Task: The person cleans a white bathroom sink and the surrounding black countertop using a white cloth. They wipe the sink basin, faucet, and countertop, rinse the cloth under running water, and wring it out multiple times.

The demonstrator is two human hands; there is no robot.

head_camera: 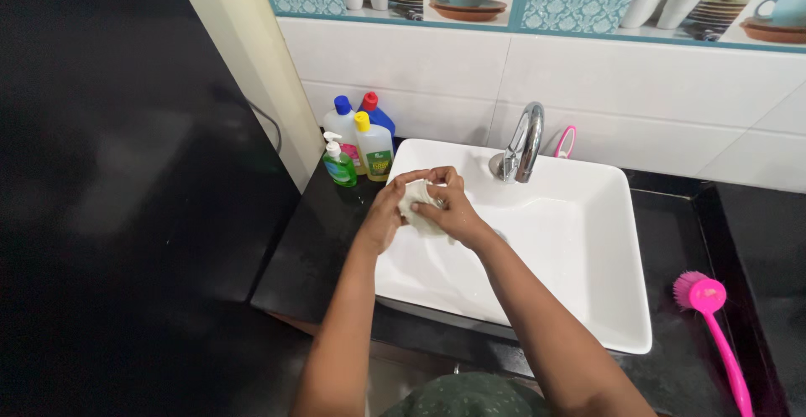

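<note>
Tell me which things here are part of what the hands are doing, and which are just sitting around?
In use:
left hand
right hand
pale crumpled cloth, held by both
white rectangular ceramic sink below

Lying about:
pink long-handled plastic brush
green pump soap bottle
yellow-capped bottle
chrome tap

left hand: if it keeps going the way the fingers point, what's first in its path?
The left hand points up and right, already touching the pale cloth that the right hand also grips. Beyond that, probably the tap, though depth is unclear.
</note>
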